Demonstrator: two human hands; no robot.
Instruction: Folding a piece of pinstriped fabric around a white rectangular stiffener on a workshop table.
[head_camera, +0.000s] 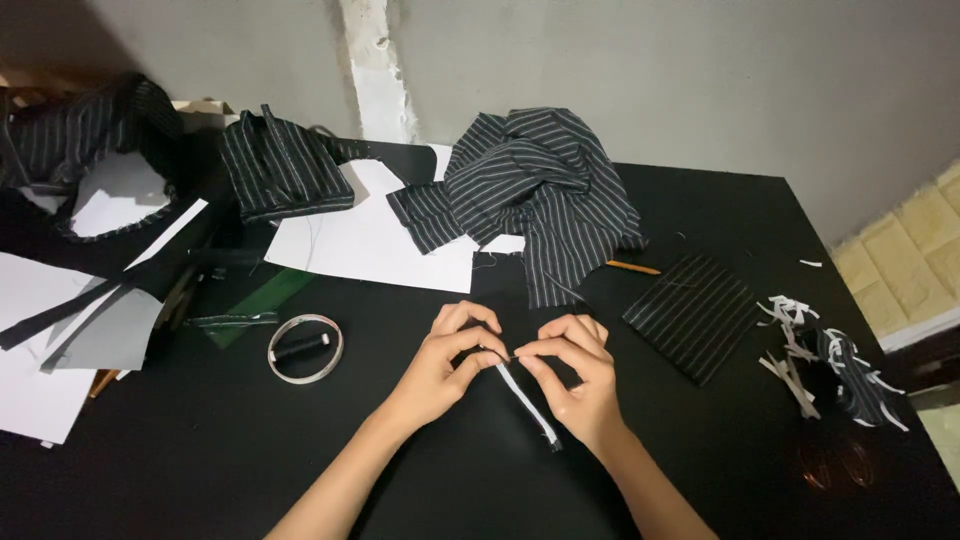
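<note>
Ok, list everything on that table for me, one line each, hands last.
table: one, black, fills the view
narrow strip: one, white and black, pinched between both hands
striped cloth heap: one, black with pale stripes, back centre
folded striped piece: one, same cloth, back left
flat striped patch: one, right of the hands
paper sheet: one, white, under the heap's left edge
tape ring: one, white, left of the hands
thread spool: one, black, inside the ring
scraps: a pile, white and black, right edge
pencil: one, orange, beside the heap
left hand: pinching the strip's top end
right hand: pinching beside it
</note>
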